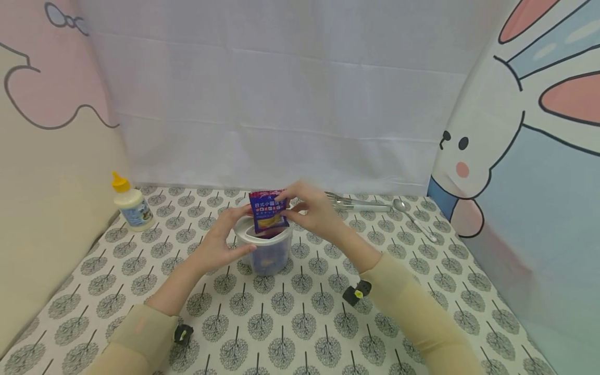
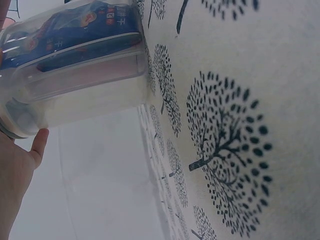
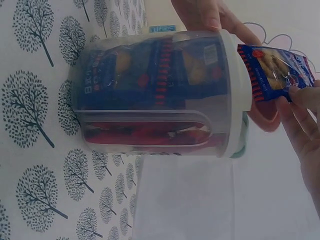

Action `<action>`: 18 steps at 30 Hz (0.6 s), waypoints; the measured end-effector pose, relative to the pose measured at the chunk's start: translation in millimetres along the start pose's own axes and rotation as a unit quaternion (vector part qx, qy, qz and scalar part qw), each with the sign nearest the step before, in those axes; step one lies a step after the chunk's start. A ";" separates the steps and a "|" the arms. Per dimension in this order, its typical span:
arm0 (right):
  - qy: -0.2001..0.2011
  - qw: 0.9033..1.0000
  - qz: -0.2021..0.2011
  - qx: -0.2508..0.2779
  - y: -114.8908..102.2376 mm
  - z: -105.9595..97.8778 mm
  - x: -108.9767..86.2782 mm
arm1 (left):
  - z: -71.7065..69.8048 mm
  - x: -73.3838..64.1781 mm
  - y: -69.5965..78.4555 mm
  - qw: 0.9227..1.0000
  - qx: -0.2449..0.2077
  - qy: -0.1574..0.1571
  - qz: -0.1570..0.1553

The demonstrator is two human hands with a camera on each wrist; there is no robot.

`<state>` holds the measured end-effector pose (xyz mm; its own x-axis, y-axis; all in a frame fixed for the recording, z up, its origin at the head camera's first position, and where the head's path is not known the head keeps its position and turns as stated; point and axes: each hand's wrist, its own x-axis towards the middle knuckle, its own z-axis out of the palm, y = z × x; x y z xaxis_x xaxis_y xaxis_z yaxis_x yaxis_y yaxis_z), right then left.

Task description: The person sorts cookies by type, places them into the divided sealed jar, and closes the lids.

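Observation:
A clear plastic container (image 1: 269,259) with a pale rim stands upright on the table. Blue biscuit packets (image 3: 150,72) and something red show through its wall. My left hand (image 1: 219,240) grips the container around its rim, the thumb on the near side. Between the thumb and fingers of my right hand (image 1: 313,209) is a blue biscuit packet (image 1: 269,212), pinched by its edge and held upright over the opening. Its lower end is at the rim in the head view. A reddish rounded flap (image 3: 267,116) shows beside the opening in the right wrist view.
A glue-like bottle (image 1: 133,208) with a yellow nozzle cap stands at the back left. Metal tongs (image 1: 363,204) lie behind my right hand, and a metal spoon (image 1: 414,220) lies farther right. Printed cloth walls enclose the tree-patterned tabletop (image 1: 300,323).

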<state>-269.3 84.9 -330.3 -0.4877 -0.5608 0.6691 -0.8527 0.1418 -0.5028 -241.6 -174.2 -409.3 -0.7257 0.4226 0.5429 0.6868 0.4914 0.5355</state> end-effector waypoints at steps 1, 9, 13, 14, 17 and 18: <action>-0.001 1.000 -0.006 -0.002 2.0 3.3 -0.4 | 0.2 -0.4 -0.3 1.000 0.000 0.000 -0.002; -0.030 0.999 -0.016 -0.021 16.6 15.3 -6.5 | 1.2 -1.5 -1.4 1.000 0.005 -0.002 -0.015; -0.056 0.998 -0.002 -0.015 19.1 15.2 -11.8 | 0.7 -1.3 -0.6 1.000 0.011 -0.002 -0.015; -0.062 0.998 0.002 -0.018 19.3 15.1 -13.0 | 0.4 -1.2 -0.5 1.000 0.012 -0.002 -0.015; -0.078 0.996 0.011 -0.039 20.3 14.1 -15.4 | -0.6 -0.8 1.2 1.000 0.008 -0.007 -0.022; -0.082 0.995 0.012 -0.047 20.1 13.5 -15.5 | -1.0 -0.7 1.7 1.000 0.006 -0.010 -0.026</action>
<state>-276.3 85.5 -358.2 -0.4767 -0.6814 0.5553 -0.8592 0.2277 -0.4582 -239.8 -174.4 -408.2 -0.7605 0.4116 0.5022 0.6484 0.5221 0.5541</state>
